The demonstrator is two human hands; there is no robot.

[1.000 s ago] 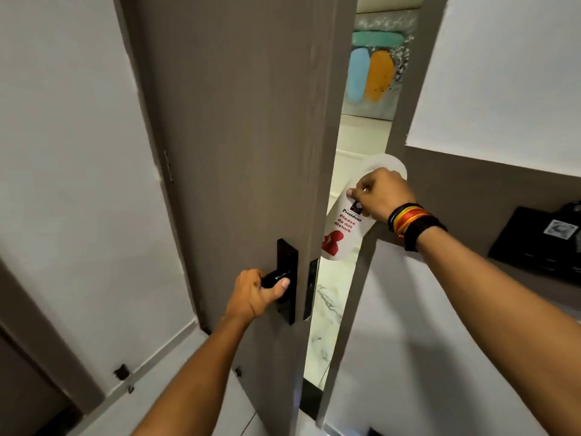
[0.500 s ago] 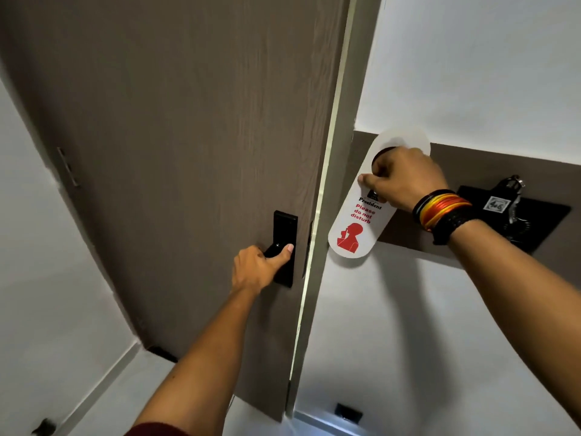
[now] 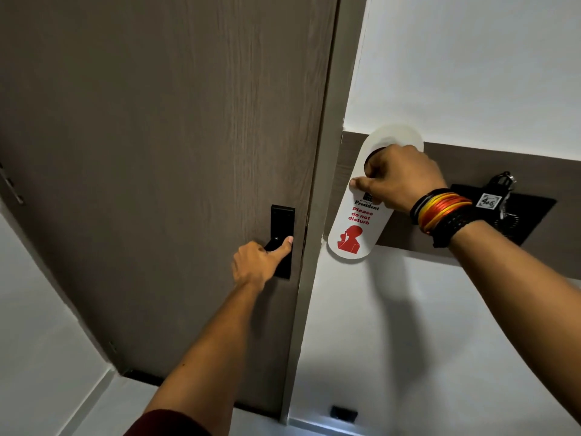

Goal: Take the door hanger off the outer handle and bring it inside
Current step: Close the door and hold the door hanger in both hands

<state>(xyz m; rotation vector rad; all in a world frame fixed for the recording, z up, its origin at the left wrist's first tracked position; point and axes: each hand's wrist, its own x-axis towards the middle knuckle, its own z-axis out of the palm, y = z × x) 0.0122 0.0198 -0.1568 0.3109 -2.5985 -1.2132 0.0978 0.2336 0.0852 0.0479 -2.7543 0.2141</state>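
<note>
The white door hanger point(image 3: 355, 228) with red "Please do not disturb" lettering and a red figure hangs from my right hand point(image 3: 397, 179), which grips its upper part with fingers through the hole. It is inside the room, in front of the wall right of the door frame. My left hand point(image 3: 259, 265) is wrapped around the black inner handle point(image 3: 281, 242) of the brown door point(image 3: 163, 152). The door sits against its frame with no gap showing. The outer handle is hidden behind the door.
A black wall panel point(image 3: 531, 212) with a key tag numbered 406 point(image 3: 489, 201) is mounted on the brown wall band to the right. White wall lies below and above it. A small black item point(image 3: 344, 413) sits at the floor by the frame.
The door swung from open to flush with the frame, with my left hand on its handle. My right hand carried the hanger from the gap to the inside wall.
</note>
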